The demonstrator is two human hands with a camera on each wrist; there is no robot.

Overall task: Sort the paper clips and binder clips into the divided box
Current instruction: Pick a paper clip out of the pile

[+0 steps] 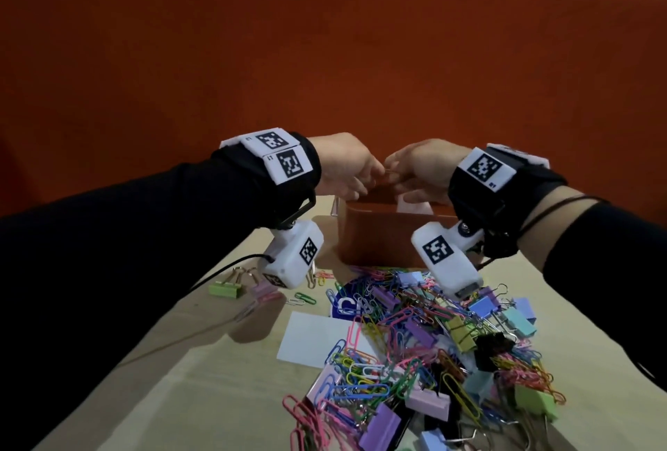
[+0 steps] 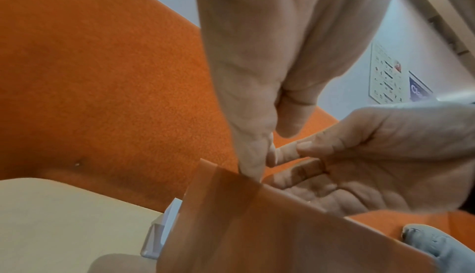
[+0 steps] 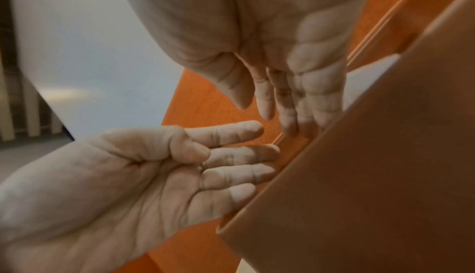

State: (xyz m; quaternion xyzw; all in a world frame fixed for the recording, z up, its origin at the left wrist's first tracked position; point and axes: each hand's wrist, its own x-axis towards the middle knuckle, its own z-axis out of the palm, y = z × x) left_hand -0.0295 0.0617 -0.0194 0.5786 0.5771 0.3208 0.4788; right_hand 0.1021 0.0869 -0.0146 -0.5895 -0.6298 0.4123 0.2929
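Orange smooth-walled divided box (image 1: 389,234) stands at the table's (image 1: 231,378) far edge, contents hidden. Left hand (image 1: 343,169) and right hand (image 1: 418,171) hover over its rim, fingertips nearly meeting; fingers straight and relaxed, nothing visibly held. Glossy wire paper clips (image 1: 364,375) and pastel binder clips (image 1: 519,317) lie heaped nearer, well outside the box.

Hands: two, left hand (image 1: 344,167) and right hand (image 1: 418,169)
Orange box (image 1: 379,234): one
White card (image 1: 314,337): one
Clips (image 1: 415,349): too many to count
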